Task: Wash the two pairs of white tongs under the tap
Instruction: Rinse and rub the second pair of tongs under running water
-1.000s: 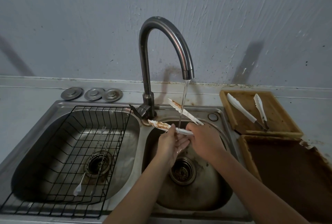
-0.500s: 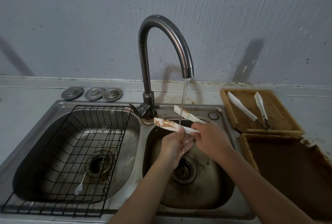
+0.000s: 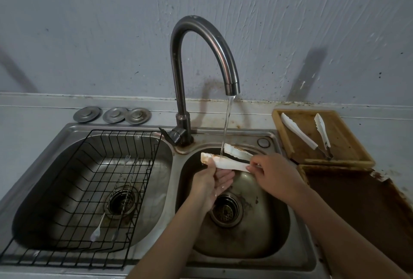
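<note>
Tongs [image 3: 225, 163] lowered under tap [image 3: 232, 87], both hands gripping

Right basin [image 3: 257, 229]: open from 6 o'clock; drain bare below the hands. Tap [image 3: 201, 50] arches overhead at 12, its stream [image 3: 225, 129] falling onto the held tongs [image 3: 225, 162], which span the basin's far edge. Left basin filled by black wire rack [image 3: 89, 189] with thin utensils lying inside. At 3 o'clock, wooden tray [image 3: 288, 142] carrying second tongs [image 3: 312, 135] crowds the worktop [image 3: 33, 117]; three metal discs [image 3: 111, 115] at 10.
</note>
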Action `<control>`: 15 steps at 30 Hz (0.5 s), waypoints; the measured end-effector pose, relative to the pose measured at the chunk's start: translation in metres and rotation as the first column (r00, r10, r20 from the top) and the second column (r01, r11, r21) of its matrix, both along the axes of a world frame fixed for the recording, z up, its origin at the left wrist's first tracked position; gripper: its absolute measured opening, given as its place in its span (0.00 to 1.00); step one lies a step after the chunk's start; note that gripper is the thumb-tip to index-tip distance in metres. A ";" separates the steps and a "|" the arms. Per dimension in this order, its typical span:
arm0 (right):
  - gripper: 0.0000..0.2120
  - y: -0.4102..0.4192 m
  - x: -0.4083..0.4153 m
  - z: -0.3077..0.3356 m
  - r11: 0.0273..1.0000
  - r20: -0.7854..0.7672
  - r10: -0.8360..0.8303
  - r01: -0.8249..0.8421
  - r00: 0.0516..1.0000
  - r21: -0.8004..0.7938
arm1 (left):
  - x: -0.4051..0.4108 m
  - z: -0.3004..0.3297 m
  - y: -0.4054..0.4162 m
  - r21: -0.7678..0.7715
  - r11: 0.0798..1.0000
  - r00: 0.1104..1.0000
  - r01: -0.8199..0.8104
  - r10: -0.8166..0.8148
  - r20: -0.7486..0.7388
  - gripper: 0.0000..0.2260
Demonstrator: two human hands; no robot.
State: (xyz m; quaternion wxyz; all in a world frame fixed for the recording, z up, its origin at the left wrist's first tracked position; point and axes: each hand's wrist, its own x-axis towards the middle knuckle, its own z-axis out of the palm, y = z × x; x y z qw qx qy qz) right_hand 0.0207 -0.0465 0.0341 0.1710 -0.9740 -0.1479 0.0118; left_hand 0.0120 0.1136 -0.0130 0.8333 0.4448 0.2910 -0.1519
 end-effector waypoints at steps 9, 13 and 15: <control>0.09 -0.007 -0.001 0.001 0.999 -0.028 0.032 -0.033 0.999 -0.039 | -0.003 0.002 0.007 0.112 0.980 0.986 0.165 -0.161 -0.044 0.17; 0.08 -0.013 -0.003 0.005 0.999 -0.051 0.038 -0.038 0.998 -0.005 | 0.002 0.005 0.019 0.096 0.989 0.992 0.109 -0.101 -0.077 0.22; 0.09 -0.013 -0.003 0.006 0.999 -0.052 0.042 -0.043 0.998 -0.015 | 0.002 0.005 0.021 0.118 0.983 0.989 0.141 -0.133 -0.068 0.18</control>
